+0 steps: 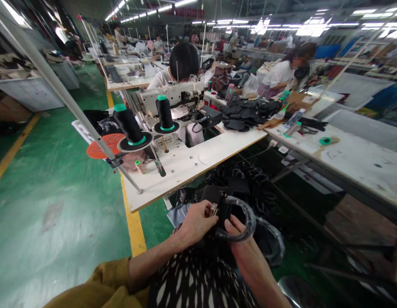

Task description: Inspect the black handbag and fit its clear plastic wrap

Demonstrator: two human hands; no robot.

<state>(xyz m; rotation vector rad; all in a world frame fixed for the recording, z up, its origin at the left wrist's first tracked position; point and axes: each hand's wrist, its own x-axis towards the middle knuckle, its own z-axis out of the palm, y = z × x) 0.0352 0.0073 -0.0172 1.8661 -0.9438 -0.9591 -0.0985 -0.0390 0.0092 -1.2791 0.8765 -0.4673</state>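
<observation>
A small black handbag sits above my lap, between my hands. Its round handle is wrapped in clear plastic and loops out to the right. My left hand pinches a shiny metal clasp on the front of the bag with thumb and fingertips. Around the lower right side of the bag, my right hand is closed, its fingers passing inside the handle loop. Part of the bag's lower body is hidden behind my hands.
Many more black bags with plastic-wrapped handles are heaped beyond my knees, under the tables. A white sewing table with black thread cones stands ahead. One co-worker sits behind the sewing machine; another table runs along the right.
</observation>
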